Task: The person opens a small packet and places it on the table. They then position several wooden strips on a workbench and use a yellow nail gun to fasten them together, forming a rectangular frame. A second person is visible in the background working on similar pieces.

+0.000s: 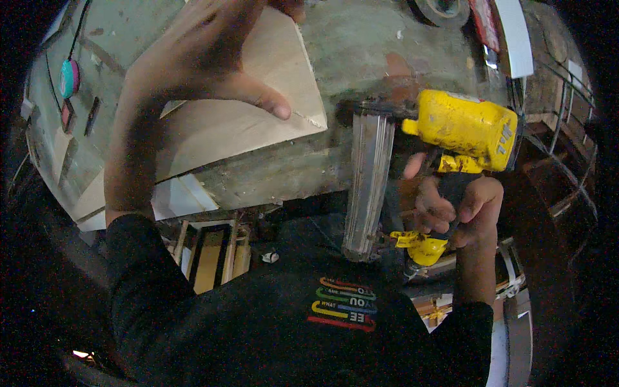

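Observation:
A pale wooden board (pixel 222 132) lies on the worn, grey-green worktop (pixel 271 171), one corner pointing right. My left hand (pixel 213 64) reaches across this board and grips it. The thumb presses along its upper face near the corner, while most of the fingers run toward the far edge and are partly cut off by the frame. At the right, a yellow and black nail gun (pixel 464 129) is in my right hand (pixel 474 203), fingers wrapped around its dark handle. Its long metal magazine (pixel 369 184) crosses the front edge of the worktop, and the nose end sits beside the board, apart from it.
A tape roll (pixel 445 9), a red tool (pixel 485 26) and a white strip (pixel 516 39) are at the far right. A teal and pink round object (pixel 69 79) with a cord lies far left. Wooden pieces (pixel 209 255) stand below the front edge.

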